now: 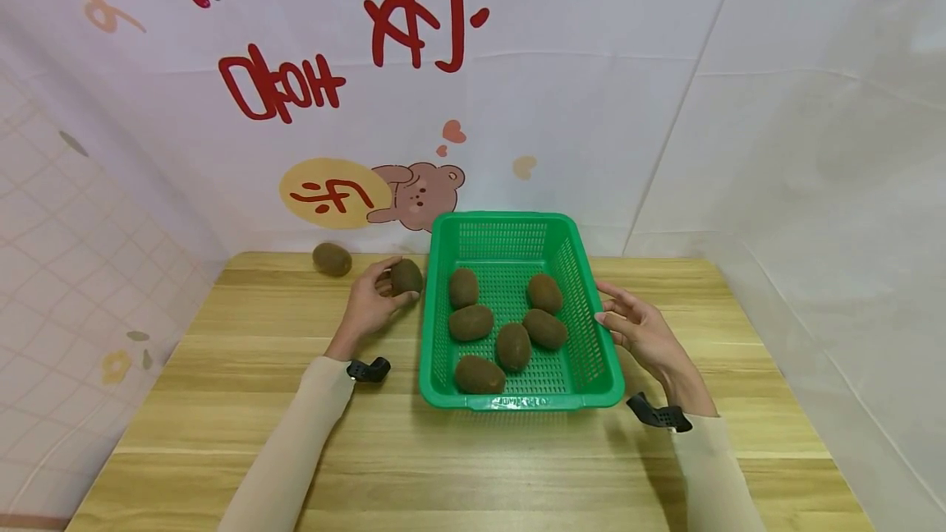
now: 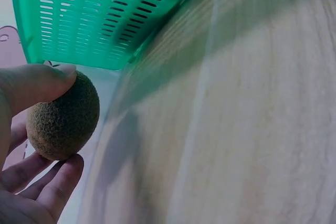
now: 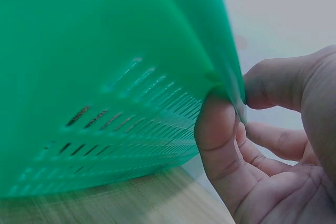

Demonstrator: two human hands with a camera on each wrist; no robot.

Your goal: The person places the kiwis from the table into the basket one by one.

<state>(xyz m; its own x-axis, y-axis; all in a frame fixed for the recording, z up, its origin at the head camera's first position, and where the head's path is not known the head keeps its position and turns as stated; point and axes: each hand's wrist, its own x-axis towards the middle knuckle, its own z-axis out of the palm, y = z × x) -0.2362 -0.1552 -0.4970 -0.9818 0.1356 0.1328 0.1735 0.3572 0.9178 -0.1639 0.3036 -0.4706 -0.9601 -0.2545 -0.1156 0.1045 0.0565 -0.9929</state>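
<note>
A green plastic basket (image 1: 521, 402) stands on the wooden table with several brown kiwis (image 1: 513, 347) lying in it. Just left of its wall, my left hand (image 1: 372, 302) holds another kiwi (image 2: 65, 116) between thumb and fingertips, as the left wrist view shows close up. On the opposite side, my right hand (image 1: 645, 333) pinches the basket's right rim; in the right wrist view the thumb (image 3: 273, 85) is on one face of the rim and a finger (image 3: 218, 135) under it.
One loose kiwi (image 1: 332, 259) lies at the table's back left, near the wall cloth. The wooden table (image 1: 517, 474) ends at a white printed cloth (image 1: 562, 89) behind, with more cloth hanging at both sides.
</note>
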